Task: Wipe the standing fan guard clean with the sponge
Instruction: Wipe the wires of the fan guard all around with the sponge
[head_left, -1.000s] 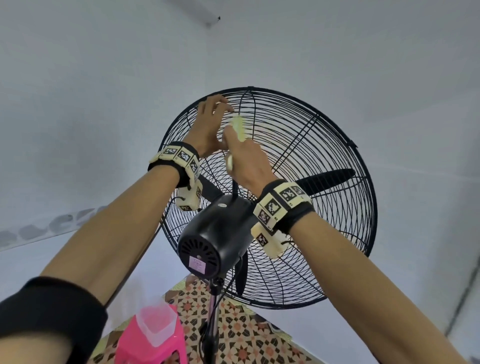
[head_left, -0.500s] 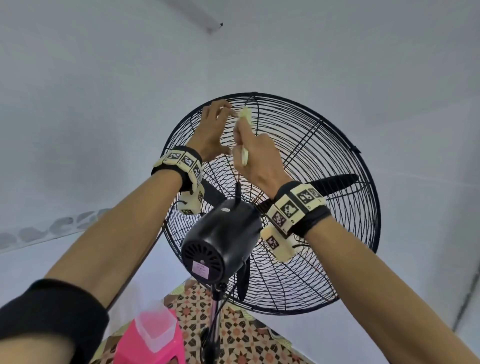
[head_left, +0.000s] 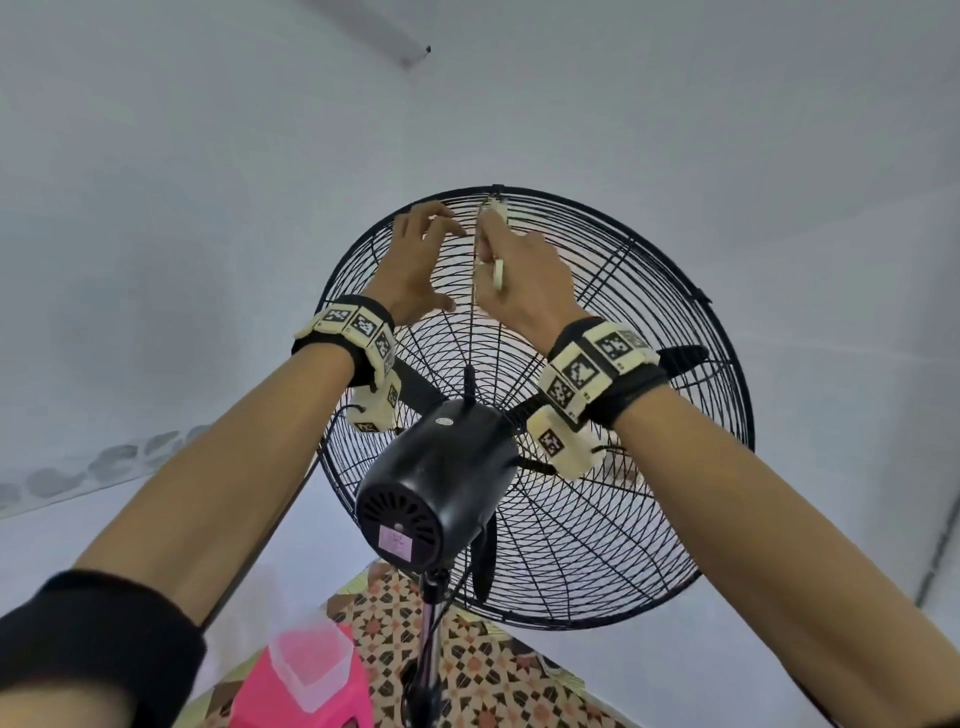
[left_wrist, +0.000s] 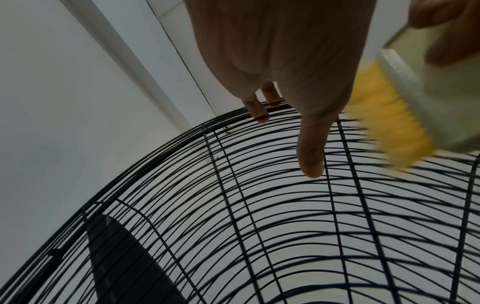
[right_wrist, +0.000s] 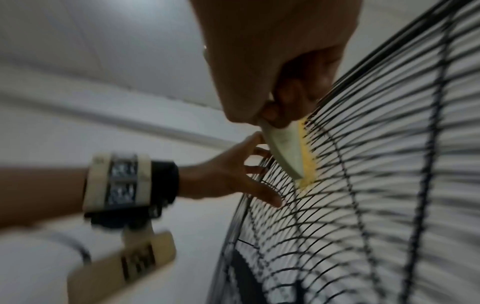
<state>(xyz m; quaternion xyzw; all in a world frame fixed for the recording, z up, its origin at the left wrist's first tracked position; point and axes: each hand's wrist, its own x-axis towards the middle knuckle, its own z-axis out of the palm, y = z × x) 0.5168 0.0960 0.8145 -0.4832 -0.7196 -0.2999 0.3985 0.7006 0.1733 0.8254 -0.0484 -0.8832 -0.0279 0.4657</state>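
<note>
A black wire fan guard fills the middle of the head view, seen from behind. My right hand grips a pale sponge with a yellow face and presses it against the wires near the guard's top. In the right wrist view the sponge lies yellow side on the guard. My left hand rests just left of it, fingers spread and touching the wires. In the left wrist view its fingertips lie on the guard beside the sponge.
The black motor housing sits below my wrists on a thin pole. A black blade shows behind the wires. A pink stool carrying a clear plastic tub stands on patterned floor tiles at lower left. White walls surround the fan.
Both hands have moved up the guard toward its top rim, the right hand carrying the sponge along the wires. The left hand's fingers have spread wider.
</note>
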